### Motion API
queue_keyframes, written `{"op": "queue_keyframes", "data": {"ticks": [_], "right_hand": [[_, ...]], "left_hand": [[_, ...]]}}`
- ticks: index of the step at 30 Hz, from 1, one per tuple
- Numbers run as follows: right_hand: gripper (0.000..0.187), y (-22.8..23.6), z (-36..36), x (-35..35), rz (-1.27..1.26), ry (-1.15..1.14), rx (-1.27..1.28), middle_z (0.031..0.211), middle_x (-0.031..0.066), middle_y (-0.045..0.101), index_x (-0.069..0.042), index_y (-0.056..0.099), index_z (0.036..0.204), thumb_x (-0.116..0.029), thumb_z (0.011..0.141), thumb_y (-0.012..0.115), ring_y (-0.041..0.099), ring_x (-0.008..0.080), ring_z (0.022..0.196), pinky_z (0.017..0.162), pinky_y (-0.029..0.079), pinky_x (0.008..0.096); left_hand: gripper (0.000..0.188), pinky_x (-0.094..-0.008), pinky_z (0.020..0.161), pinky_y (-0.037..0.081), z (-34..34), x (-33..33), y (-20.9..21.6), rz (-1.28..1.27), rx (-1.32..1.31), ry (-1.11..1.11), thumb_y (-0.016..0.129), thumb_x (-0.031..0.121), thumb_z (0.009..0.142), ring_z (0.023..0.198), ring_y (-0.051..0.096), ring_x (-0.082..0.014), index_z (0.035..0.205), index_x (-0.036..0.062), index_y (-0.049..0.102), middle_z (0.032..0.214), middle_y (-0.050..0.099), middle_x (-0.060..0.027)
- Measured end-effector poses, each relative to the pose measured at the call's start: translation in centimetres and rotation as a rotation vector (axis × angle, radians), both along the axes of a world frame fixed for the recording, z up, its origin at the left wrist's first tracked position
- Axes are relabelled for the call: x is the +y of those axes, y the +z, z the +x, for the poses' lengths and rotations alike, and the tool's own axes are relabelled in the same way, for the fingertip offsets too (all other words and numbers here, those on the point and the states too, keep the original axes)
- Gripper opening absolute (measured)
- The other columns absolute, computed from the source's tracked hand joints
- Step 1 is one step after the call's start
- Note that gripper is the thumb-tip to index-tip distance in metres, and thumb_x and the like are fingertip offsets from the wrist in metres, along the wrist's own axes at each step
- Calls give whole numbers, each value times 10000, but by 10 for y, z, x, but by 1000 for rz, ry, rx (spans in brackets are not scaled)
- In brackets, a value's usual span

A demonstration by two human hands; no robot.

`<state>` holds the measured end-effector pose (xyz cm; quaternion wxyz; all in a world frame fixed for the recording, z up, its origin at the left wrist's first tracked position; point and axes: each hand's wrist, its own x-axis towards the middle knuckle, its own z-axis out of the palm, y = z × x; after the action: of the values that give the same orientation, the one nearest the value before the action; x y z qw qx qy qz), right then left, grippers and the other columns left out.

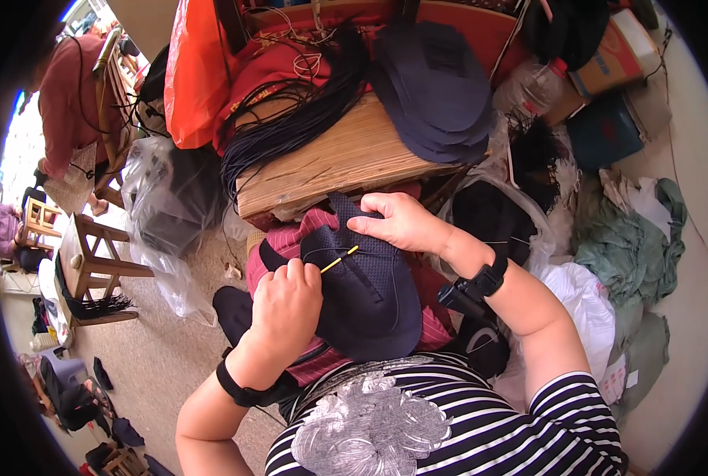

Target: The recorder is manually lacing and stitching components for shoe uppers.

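A dark navy shoe-shaped piece [370,305] with a textured upper lies across my lap, over pink striped cloth [322,220]. My left hand [287,305] is closed round a thin yellow tool [340,259], whose tip rests over the upper, where a dark thread crosses. Whether that tip is hooked or pointed is too small to tell. At the far edge of the piece, my right hand [398,226] pinches a textured strip of the shoe upper between thumb and fingers.
Beyond my hands stands a wooden block [330,170] bearing a bundle of dark cords [279,147] and stacked dark sole-shaped pieces [441,95]. A red plastic bag [195,79] hangs left of it. A wooden stool [100,254] stands left; green cloth [631,238] lies right.
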<state>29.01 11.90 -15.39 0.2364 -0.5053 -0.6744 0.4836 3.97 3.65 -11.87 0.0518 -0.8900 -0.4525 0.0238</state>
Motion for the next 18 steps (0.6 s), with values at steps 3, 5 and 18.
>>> {"op": "queue_keyframes", "data": {"ticks": [3, 5, 18], "right_hand": [[444, 1, 8, -4, 43, 0, -44, 694, 148, 572, -2, 642, 913, -434, 934, 742, 529, 183, 643, 624, 460, 379], [450, 8, 9, -8, 28, -20, -74, 696, 164, 583, 1, 631, 921, -438, 943, 728, 553, 202, 644, 630, 462, 397], [1095, 20, 23, -6, -208, 132, 1, 1518, 342, 465, 168, 360, 1500, -499, 797, 869, 476, 385, 1427, 1177, 390, 394]], "left_hand": [[215, -393, 740, 525, -1, 1, -2, -94, -284, 70, 740, 172, 871, 839, 643, -260, 928, 67, 561, 893, 573, -81], [221, -413, 718, 529, -5, 0, -5, -91, -617, 98, 785, 100, 830, 798, 633, -306, 962, 57, 613, 872, 584, -95], [260, -378, 678, 527, 0, -5, -15, -87, -789, 218, 836, 70, 787, 780, 632, -270, 972, 59, 652, 915, 579, -95]]}}
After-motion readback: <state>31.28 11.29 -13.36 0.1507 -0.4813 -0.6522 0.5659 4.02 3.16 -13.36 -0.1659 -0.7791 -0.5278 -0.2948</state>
